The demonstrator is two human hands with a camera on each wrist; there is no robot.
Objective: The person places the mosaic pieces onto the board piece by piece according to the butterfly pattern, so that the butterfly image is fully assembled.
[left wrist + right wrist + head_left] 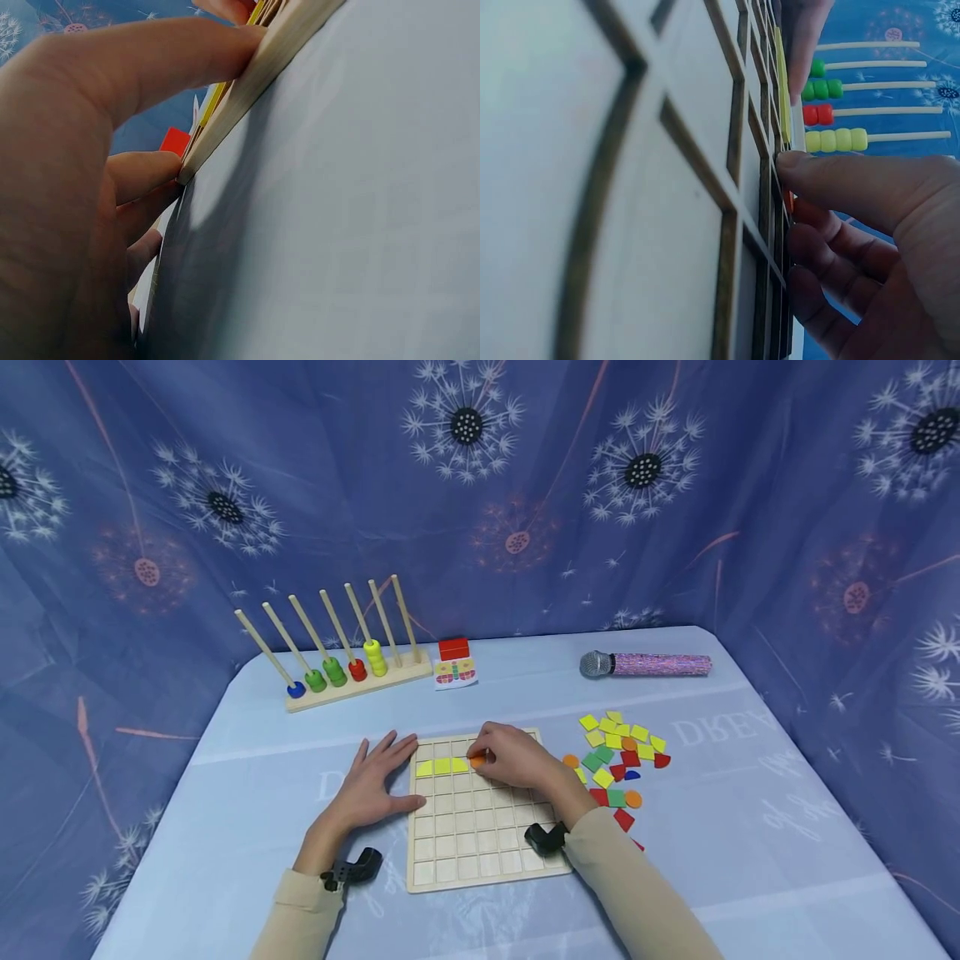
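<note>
A wooden grid board [465,847] lies on the table before me, with yellow pieces [442,767] in a row of cells near its far side. My right hand [517,760] pinches an orange round piece [477,762] at the right end of that row. In the right wrist view only a sliver of the orange piece [789,201] shows beside the thumb. With fingers spread, my left hand [373,787] touches the board's left edge. The left wrist view has its thumb and a fingertip against the wooden rim [259,86].
Loose coloured pieces [602,778] lie scattered right of the board, partly behind my right forearm. A peg abacus [360,685] with coloured beads stands at the back left. Beside it are a red box [453,648] and a butterfly card [455,673]. A glittery microphone [660,665] lies back right.
</note>
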